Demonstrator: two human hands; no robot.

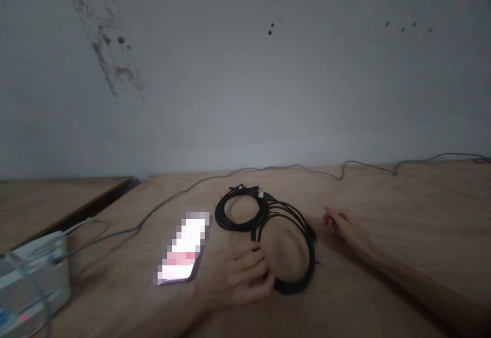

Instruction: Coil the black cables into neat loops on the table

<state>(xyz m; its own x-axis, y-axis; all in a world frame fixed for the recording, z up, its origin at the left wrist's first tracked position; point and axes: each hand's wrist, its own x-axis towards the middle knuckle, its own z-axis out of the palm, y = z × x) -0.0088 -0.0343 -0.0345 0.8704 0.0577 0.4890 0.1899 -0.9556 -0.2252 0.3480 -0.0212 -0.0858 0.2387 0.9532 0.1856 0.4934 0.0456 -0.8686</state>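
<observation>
A larger coil of black cable point(295, 287) lies on the wooden table. My left hand point(233, 276) is at its left edge, fingers curled round that side of the loop; the fingers hide the part they grip. Beyond and to the left lies a smaller coil of black cable point(219, 218), touching the larger one. A white-banded black connector point(264, 196) rests where the two coils meet. To the right of the coils, apart from them, my right hand point(345, 228) rests above the table with its fingers curled in and nothing visible in them.
A phone with a lit, blurred screen point(186, 248) lies left of the coils. At the lower left stands a white power strip or box point(57, 276) with a red light. From it a thin grey cable point(169, 202) runs along the wall point(245, 97) at the table's point(422, 215) back.
</observation>
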